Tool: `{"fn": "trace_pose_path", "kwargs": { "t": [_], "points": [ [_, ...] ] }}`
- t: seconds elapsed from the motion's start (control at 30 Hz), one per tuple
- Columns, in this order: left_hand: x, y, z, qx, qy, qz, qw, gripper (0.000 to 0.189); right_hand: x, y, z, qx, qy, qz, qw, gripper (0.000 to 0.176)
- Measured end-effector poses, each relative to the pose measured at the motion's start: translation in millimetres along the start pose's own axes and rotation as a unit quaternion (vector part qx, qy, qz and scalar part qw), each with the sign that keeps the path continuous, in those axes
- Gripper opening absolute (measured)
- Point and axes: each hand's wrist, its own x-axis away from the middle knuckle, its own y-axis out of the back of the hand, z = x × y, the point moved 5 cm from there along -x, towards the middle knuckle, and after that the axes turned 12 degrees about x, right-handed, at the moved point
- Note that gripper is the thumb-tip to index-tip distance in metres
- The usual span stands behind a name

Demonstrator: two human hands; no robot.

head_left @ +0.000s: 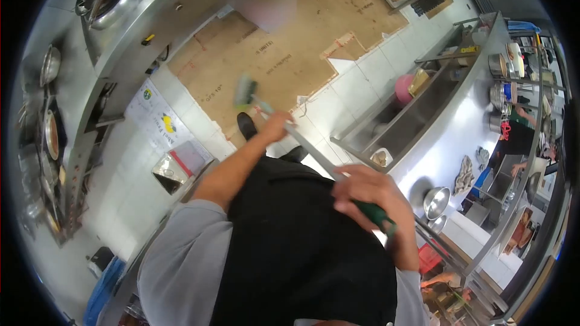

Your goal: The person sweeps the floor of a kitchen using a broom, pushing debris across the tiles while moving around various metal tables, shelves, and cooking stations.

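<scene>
A long-handled brush (312,150) is held in two bare hands above a kitchen floor partly covered by a cardboard sheet (290,69). The shaft is ringed closely by the left grip (277,128), set toward the brush head (244,92); the other end, near the green handle tip (370,212), is wrapped by the right grip (370,194), fingers folded over it. No wide gap is seen in either.

The brush's long axis is slanted across the front of the body, from the right grip close to the black apron (302,247) out, forward and leftward to the bristles. The brush head is placed just beyond the left grip, by far the nearer of the two, and the right is left well behind it along the same line. Beside the head, a black shoe (246,125) is seen on the near side. The head is shown over the cardboard, though whether the bristles are pressed against it cannot be told, as they are blurred. To the right, white floor tiles (377,78) are bordered by a steel surface (450,127), on which a metal bowl (436,202) is set.
</scene>
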Motion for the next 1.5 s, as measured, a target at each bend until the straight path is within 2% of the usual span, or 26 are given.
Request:
{"fn": "trace_pose_path", "kwargs": {
  "t": [0.03, 0.13, 0.2, 0.27, 0.37, 0.4, 0.47, 0.5, 0.6, 0.63, 0.67, 0.77, 0.8, 0.83, 0.87, 0.9, 0.93, 1.0, 1.03, 1.17, 1.23, 1.3, 1.33, 1.4, 1.43, 1.5],
  "points": [
    [-12, -44, -11, 0.063, -0.01, 0.042, 0.997, 0.018, 26, 15, 6, -0.001, -0.005, -0.015, 1.0, 0.012],
    [-31, -132, -76, 0.017, 0.037, 0.135, 0.99, 0.026, 88, 43, 24, -0.005, -0.05, -0.054, 0.997, 0.027],
    [-33, -167, -103, -0.015, -0.014, 0.192, 0.981, 0.031, 126, 60, 33, 0.002, -0.059, -0.075, 0.995, 0.036],
    [-32, -177, -143, -0.034, -0.041, 0.233, 0.971, 0.037, 162, 80, 37, 0.019, -0.04, -0.097, 0.994, 0.041],
    [-10, -147, -208, -0.047, -0.055, 0.223, 0.972, 0.041, 213, 104, 40, -0.098, 0.104, -0.066, 0.988, 0.035],
    [3, -139, -218, -0.046, -0.053, 0.217, 0.974, 0.042, 223, 106, 38, -0.126, 0.113, -0.08, 0.982, 0.036],
    [34, -128, -198, -0.082, -0.053, 0.171, 0.98, 0.044, 239, 101, 25, -0.183, 0.134, -0.104, 0.968, 0.041],
    [48, -111, -187, -0.083, -0.035, 0.155, 0.984, 0.043, 239, 92, 7, -0.188, 0.152, -0.129, 0.962, 0.036],
    [104, -69, -98, -0.124, 0.046, 0.041, 0.99, 0.029, 204, 29, -57, -0.27, -0.025, -0.177, 0.946, 0.031],
    [121, -55, -66, -0.167, 0.136, 0.022, 0.976, 0.028, 180, 1, -78, -0.309, -0.074, -0.141, 0.938, 0.017],
    [136, -43, -37, -0.208, 0.224, 0.004, 0.952, 0.027, 153, -25, -94, -0.317, -0.064, -0.089, 0.942, 0.013],
    [165, -48, 43, -0.237, 0.278, 0.076, 0.928, 0.028, 126, -48, -92, -0.259, -0.031, -0.033, 0.965, 0.011],
    [159, -66, 56, -0.214, 0.212, 0.078, 0.95, 0.027, 123, -45, -81, -0.24, -0.021, -0.02, 0.97, 0.013],
    [152, -97, 52, -0.187, 0.148, 0.084, 0.967, 0.027, 133, -27, -71, -0.218, -0.027, -0.028, 0.975, 0.014],
    [125, -118, 6, -0.15, 0.184, 0.042, 0.97, 0.024, 147, -6, -63, -0.199, -0.031, -0.048, 0.978, 0.011],
    [98, -139, -35, -0.071, 0.115, 0.054, 0.989, 0.022, 158, 16, -53, -0.187, -0.02, -0.102, 0.977, 0.02],
    [70, -177, -42, -0.064, 0.1, 0.157, 0.98, 0.02, 171, 34, -41, -0.195, -0.037, -0.188, 0.962, 0.029],
    [25, -201, -122, -0.058, 0.109, 0.225, 0.967, 0.018, 182, 65, -14, -0.15, -0.026, -0.206, 0.967, 0.033],
    [12, -215, -135, -0.041, 0.052, 0.236, 0.969, 0.017, 182, 73, -5, -0.131, 0.017, -0.199, 0.971, 0.035],
    [2, -193, -191, -0.042, -0.006, 0.325, 0.945, 0.022, 198, 113, 20, -0.135, 0.097, -0.089, 0.982, 0.037],
    [8, -164, -205, -0.062, 0.019, 0.356, 0.932, 0.02, 220, 128, 11, -0.156, 0.141, -0.112, 0.971, 0.033],
    [13, -131, -192, -0.107, 0.002, 0.321, 0.941, 0.018, 230, 128, 2, -0.162, 0.151, -0.146, 0.964, 0.031],
    [14, -115, -171, -0.11, 0.015, 0.283, 0.953, 0.018, 224, 119, -7, -0.174, 0.128, -0.14, 0.966, 0.029],
    [8, -73, -125, -0.16, 0.037, 0.195, 0.967, 0.016, 188, 81, -21, -0.217, 0.044, -0.211, 0.952, 0.023],
    [0, -47, -112, -0.158, 0.123, 0.163, 0.966, 0.016, 160, 55, -27, -0.245, -0.017, -0.286, 0.926, 0.02],
    [-5, -35, -60, -0.151, 0.106, 0.153, 0.971, 0.019, 122, 18, -43, -0.233, -0.059, -0.174, 0.955, 0.013]
  ]
}}
